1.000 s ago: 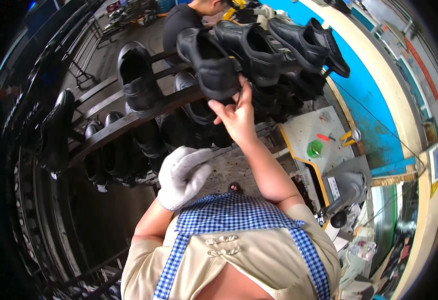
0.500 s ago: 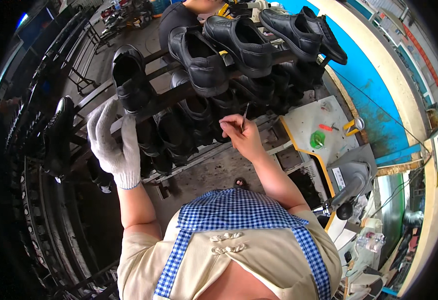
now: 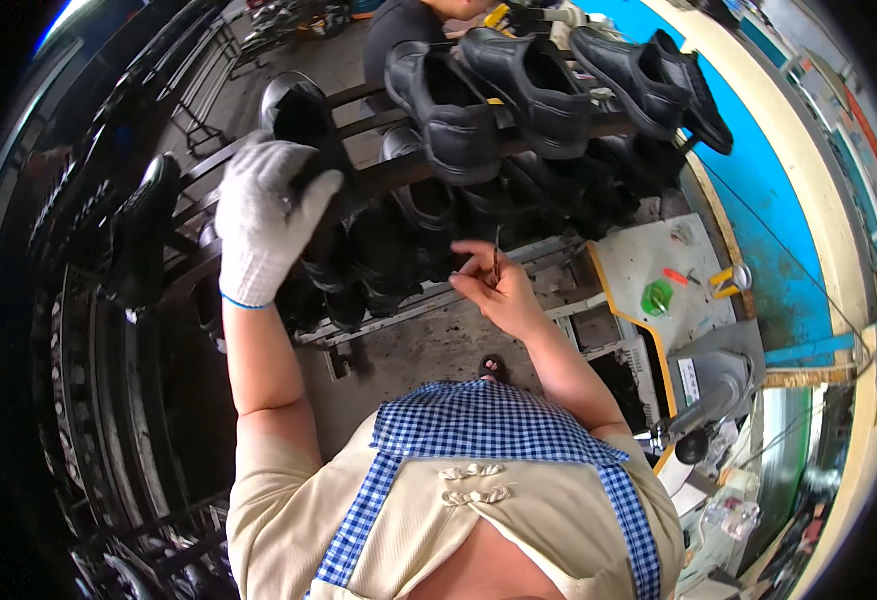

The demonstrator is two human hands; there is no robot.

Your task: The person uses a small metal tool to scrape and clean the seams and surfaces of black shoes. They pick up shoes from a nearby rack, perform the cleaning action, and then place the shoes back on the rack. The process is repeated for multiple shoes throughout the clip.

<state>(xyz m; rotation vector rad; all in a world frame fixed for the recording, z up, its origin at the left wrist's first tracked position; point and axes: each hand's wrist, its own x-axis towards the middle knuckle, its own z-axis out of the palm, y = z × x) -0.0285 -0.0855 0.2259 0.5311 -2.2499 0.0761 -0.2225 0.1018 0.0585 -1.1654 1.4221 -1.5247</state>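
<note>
My left hand (image 3: pixel 264 222), in a white knitted glove, is closed around the heel end of a black slip-on shoe (image 3: pixel 302 118) at the left part of the upper rack bar. Its fingers and thumb cover much of the heel. Bare and held lower, near the middle, my right hand (image 3: pixel 506 298) has a thin pointed metal tool (image 3: pixel 498 248) between its fingers, tip upward. The tool's exact kind is too small to make out. Other black shoes (image 3: pixel 456 125) stand in a row to the right of the held one, heels toward me.
A second tier of black shoes (image 3: pixel 429 205) fills the lower rack. At right is a light worktable (image 3: pixel 649 250) with a green container (image 3: pixel 658 297) and a yellow cup-like item (image 3: pixel 731 281). Beside it stands a grey machine (image 3: pixel 724 370). Another person (image 3: pixel 394 45) is beyond the rack.
My left hand has gone up and right from beside the shoe and closed on its heel. My right hand still holds the thin tool. The whole view has shifted somewhat.
</note>
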